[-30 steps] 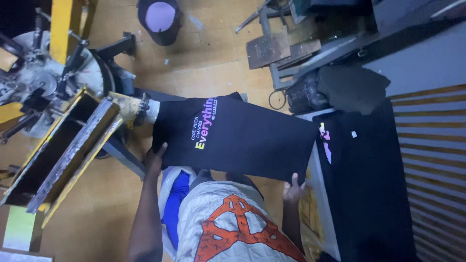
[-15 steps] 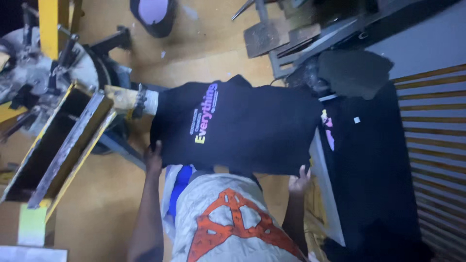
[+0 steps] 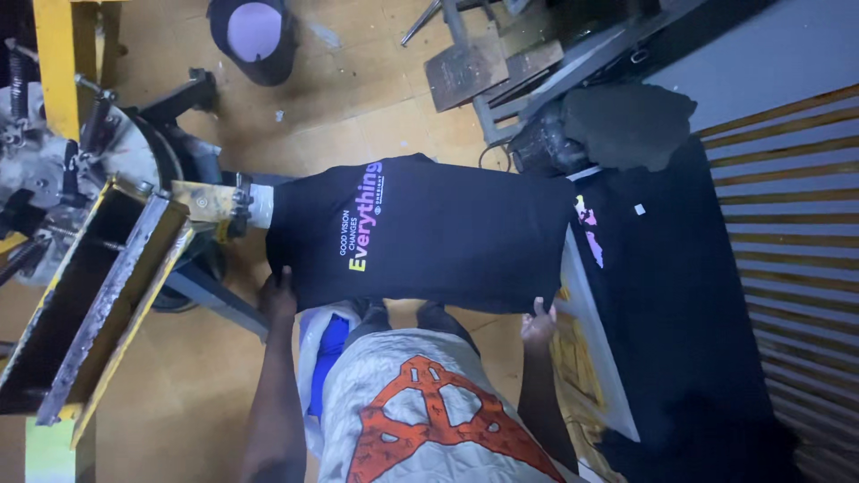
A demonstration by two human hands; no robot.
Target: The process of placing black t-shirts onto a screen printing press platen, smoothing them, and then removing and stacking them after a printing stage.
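Both hands pinch the near hem of a black printed T-shirt (image 3: 429, 228): the left hand (image 3: 278, 295) grips its lower-left corner, the right hand (image 3: 538, 324) its lower-right corner. The shirt hangs flat at mid-frame just above the 2 hands, long axis left to right. Its left end touches the press arm (image 3: 210, 204), its right end overlaps a dark table (image 3: 680, 295).
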